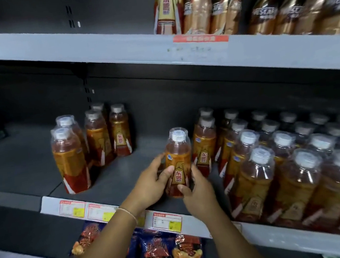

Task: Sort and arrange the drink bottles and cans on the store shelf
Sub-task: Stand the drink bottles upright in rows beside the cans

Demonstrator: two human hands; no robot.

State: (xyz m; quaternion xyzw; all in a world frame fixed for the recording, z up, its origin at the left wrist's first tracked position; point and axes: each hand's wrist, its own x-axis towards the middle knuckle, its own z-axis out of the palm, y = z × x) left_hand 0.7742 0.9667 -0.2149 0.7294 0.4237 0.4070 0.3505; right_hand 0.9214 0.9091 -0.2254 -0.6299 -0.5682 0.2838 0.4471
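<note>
Hands, left (150,185) and right (195,186), grip an upright, clear plastic bottle (178,160). Bare grey shelf (29,159) lies open leftward.

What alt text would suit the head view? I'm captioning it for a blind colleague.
Both hands, left hand and right hand, hold one upright orange drink bottle over the middle shelf. A small bottle cluster stands left, packed bottle rows right.

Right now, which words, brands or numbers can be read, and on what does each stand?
"东鹏": label of the held bottle, and neighbouring bottles.
"NESCAFE", partly blurred: brown top-shelf bottles.
Price tags and red strip: too blurred to read.
Snack packs: print unreadable.
</note>
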